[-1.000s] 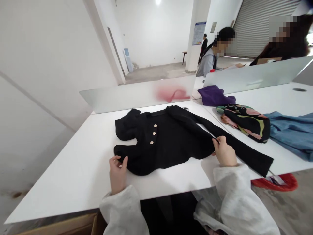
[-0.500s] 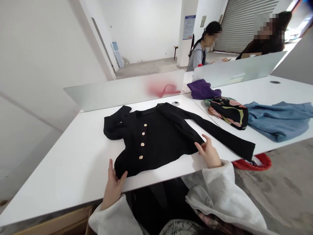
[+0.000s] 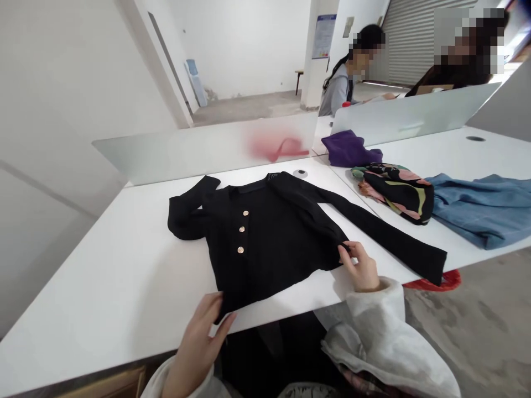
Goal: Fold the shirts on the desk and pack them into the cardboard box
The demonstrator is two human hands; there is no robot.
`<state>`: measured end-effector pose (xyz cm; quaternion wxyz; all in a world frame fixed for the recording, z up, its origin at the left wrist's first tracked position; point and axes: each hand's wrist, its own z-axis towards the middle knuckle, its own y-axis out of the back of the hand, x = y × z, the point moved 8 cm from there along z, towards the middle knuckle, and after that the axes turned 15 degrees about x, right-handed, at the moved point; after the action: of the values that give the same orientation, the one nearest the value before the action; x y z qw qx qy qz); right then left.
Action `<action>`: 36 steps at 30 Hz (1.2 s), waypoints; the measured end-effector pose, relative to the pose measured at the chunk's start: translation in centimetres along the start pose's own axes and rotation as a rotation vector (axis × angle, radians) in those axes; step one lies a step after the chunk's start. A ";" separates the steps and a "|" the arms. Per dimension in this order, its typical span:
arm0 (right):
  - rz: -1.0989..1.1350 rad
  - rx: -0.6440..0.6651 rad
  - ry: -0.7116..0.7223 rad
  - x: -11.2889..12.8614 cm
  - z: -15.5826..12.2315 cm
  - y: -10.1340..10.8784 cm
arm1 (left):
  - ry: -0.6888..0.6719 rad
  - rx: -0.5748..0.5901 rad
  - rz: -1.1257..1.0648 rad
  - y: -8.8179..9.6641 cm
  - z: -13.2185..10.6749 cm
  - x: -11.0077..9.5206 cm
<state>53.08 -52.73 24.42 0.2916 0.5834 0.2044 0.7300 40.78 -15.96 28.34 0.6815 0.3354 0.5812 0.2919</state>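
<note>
A black long-sleeved top [image 3: 274,237] with gold buttons lies flat on the white table [image 3: 116,276]. One sleeve is folded in at the left; the other stretches right to the table edge. My left hand [image 3: 203,337] pinches the hem's lower left corner at the near table edge. My right hand [image 3: 360,268] grips the hem's lower right corner, fingers closed on the cloth. Both wrists wear pale grey sleeves.
A purple cloth [image 3: 348,149], a floral black garment [image 3: 398,190] and a blue denim piece [image 3: 485,207] lie on the table to the right. A frosted divider [image 3: 199,149] stands behind the top. Two people sit beyond it. A red basket [image 3: 440,282] is under the right edge.
The top has been pulled toward me and straightened. My left hand slid down along the hem to the near edge; my right hand closed on the right hem corner.
</note>
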 end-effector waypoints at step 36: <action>-0.411 0.618 0.707 6.5 -3.9 -8.1 | 0.493 -0.186 -0.145 -1.4 -1.6 6.1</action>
<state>49.80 -42.14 23.08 0.1563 0.3076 0.6073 0.7157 40.18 -11.81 23.49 0.5664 0.1476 0.7229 0.3671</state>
